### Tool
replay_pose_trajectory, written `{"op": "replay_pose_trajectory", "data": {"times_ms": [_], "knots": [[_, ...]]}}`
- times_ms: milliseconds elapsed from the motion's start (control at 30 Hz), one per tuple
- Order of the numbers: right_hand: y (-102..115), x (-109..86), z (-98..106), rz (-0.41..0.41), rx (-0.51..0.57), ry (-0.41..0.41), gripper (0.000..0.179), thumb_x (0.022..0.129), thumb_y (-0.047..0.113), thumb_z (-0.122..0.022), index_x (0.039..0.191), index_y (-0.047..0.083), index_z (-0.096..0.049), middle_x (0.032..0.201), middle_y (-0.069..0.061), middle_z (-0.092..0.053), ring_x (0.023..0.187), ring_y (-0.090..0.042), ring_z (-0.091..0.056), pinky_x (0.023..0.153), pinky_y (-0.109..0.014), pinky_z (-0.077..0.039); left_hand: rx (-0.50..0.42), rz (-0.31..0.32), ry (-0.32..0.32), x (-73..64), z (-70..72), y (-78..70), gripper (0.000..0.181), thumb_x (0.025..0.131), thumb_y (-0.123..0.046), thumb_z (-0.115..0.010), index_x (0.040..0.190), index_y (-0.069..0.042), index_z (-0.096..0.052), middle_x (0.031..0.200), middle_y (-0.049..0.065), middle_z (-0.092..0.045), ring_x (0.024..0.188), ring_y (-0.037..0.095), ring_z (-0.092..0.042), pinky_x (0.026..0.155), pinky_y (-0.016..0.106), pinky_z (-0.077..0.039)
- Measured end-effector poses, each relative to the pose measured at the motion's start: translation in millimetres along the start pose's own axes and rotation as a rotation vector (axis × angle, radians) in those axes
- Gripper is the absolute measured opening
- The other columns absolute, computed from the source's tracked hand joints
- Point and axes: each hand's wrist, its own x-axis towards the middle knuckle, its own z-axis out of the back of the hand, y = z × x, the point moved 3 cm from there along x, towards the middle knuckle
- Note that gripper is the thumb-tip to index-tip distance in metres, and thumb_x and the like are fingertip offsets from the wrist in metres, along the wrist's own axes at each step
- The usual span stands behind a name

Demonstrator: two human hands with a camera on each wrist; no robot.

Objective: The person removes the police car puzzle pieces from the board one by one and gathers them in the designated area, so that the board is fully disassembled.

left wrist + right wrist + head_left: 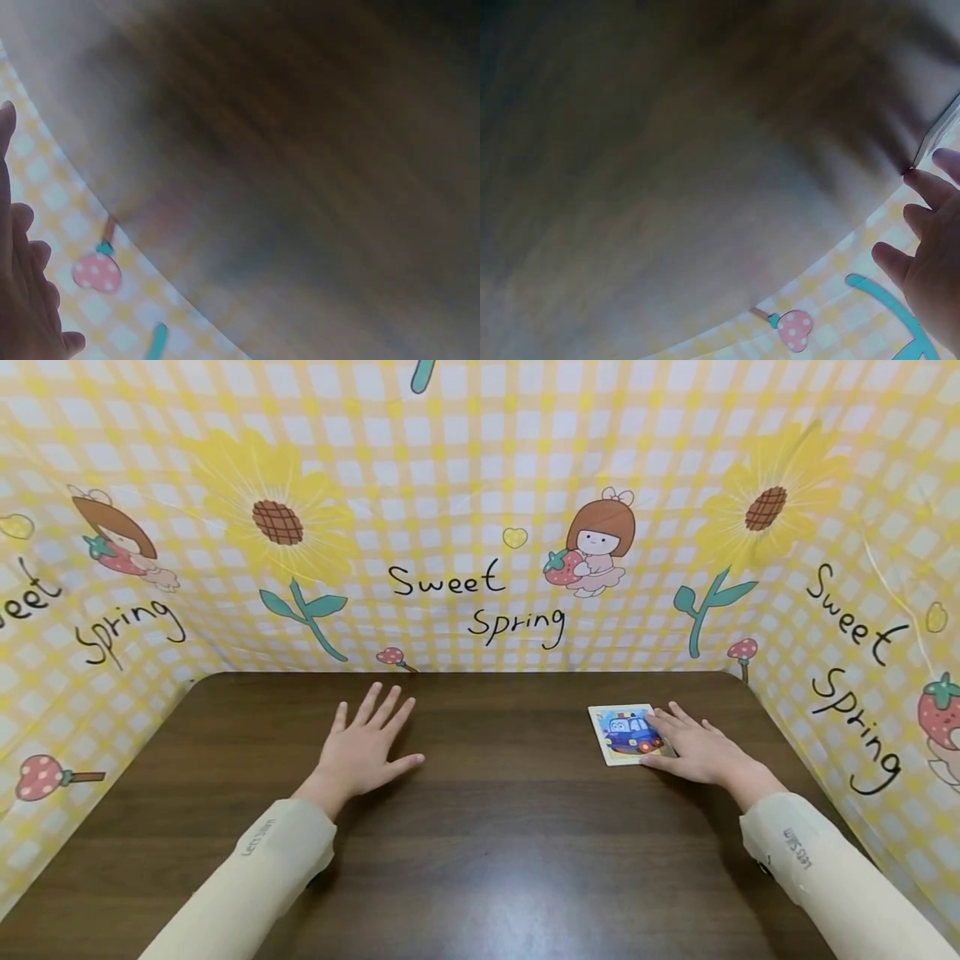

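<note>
A small square board [632, 736] with a blue cartoon police car printed on it and a pale border lies flat on the brown table. My right hand [696, 747] is at its right side, fingers stretched out. The thumb and a fingertip touch the board and cover part of its right edge. In the right wrist view, only a sliver of the board's edge [939, 133] shows beside the fingertips. Over on the left, my left hand [363, 745] is spread palm down over the table, fingers apart, holding nothing.
The dark wood table [480, 827] has rounded far corners. A yellow checked cloth [450, 510] with sunflowers, strawberries and "Sweet Spring" lettering stands around its back and both sides. Much of both wrist views is blurred tabletop.
</note>
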Motion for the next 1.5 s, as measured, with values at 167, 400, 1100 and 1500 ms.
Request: {"op": "replay_pose_trajectory", "data": {"times_ms": [167, 400, 1100, 1500], "knots": [[12, 2.5, -1, 0.003, 0.024, 0.011, 0.089, 0.093, 0.062, -0.054, 0.155, 0.002, -0.031, 0.161, -0.025, -0.026, 0.150, -0.048, -0.013, 0.110, -0.076, -0.018, 0.016, -0.034, 0.012, 11.1, -0.2, -21.1, 0.089, 0.093, -0.070, -0.045, 0.161, -0.023, -0.012, 0.169, 0.004, -0.003, 0.156, 0.032, 0.004, 0.118, 0.069, -0.010], [28, 6.6, -2, -0.014, 0.055, 0.031, 0.088, 0.093, 0.058, -0.058, 0.155, 0.002, -0.031, 0.161, -0.026, -0.024, 0.150, -0.050, -0.012, 0.108, -0.077, -0.020, 0.025, -0.078, 0.035, 26.5, -0.1, -48.4, 0.087, 0.093, -0.069, -0.046, 0.160, -0.021, -0.018, 0.169, 0.003, -0.003, 0.157, 0.030, 0.004, 0.119, 0.066, -0.013], [77, 9.8, -10, 0.033, -0.041, 0.024, 0.085, 0.092, 0.059, -0.058, 0.153, 0.005, -0.036, 0.160, -0.022, -0.031, 0.150, -0.048, -0.015, 0.109, -0.073, -0.028, -0.045, -0.159, 0.138, 48.4, -9.4, -121.4, 0.091, 0.093, -0.070, -0.045, 0.161, -0.017, -0.016, 0.168, 0.000, -0.013, 0.157, 0.026, -0.009, 0.117, 0.059, -0.029], [117, 7.7, -16, 0.066, -0.092, 0.037, 0.084, 0.092, 0.060, -0.058, 0.153, 0.006, -0.038, 0.160, -0.019, -0.034, 0.152, -0.045, -0.014, 0.109, -0.070, -0.032, -0.023, -0.198, 0.176, 46.3, -7.3, -145.3, 0.093, 0.091, -0.073, -0.046, 0.160, -0.015, -0.022, 0.167, 0.001, -0.019, 0.156, 0.024, -0.013, 0.116, 0.055, -0.033]]}}
